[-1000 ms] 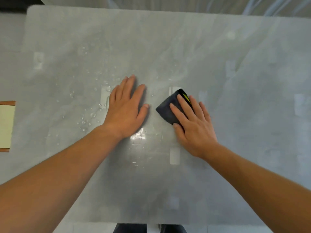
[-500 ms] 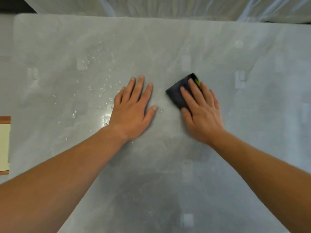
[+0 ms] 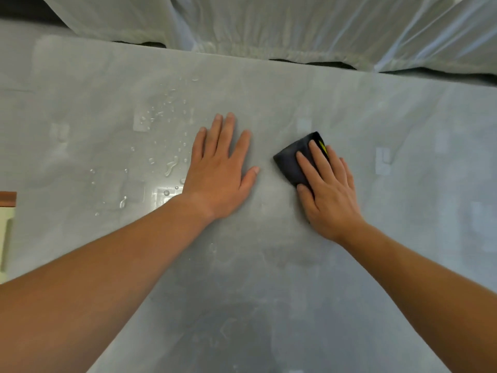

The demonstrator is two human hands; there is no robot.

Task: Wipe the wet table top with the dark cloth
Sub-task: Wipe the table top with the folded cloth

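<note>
The grey table top (image 3: 269, 265) fills the view. A small folded dark cloth (image 3: 290, 162) with a yellow mark lies flat on it, right of centre. My right hand (image 3: 329, 189) presses down on the cloth with fingers spread, hiding its near half. My left hand (image 3: 220, 170) rests flat on the bare table, palm down, fingers apart, a short gap left of the cloth. Water droplets (image 3: 169, 162) dot the surface left of and beyond my left hand.
A pale curtain (image 3: 269, 28) hangs along the table's far edge. At the left edge of view a cream and brown object (image 3: 6, 227) sits beside the table. The surface near the front edge looks dull with faint smears.
My right hand has pushed the cloth away from me and a little to the right. The view has tilted up, so the far edge and curtain now show. My left hand stays flat.
</note>
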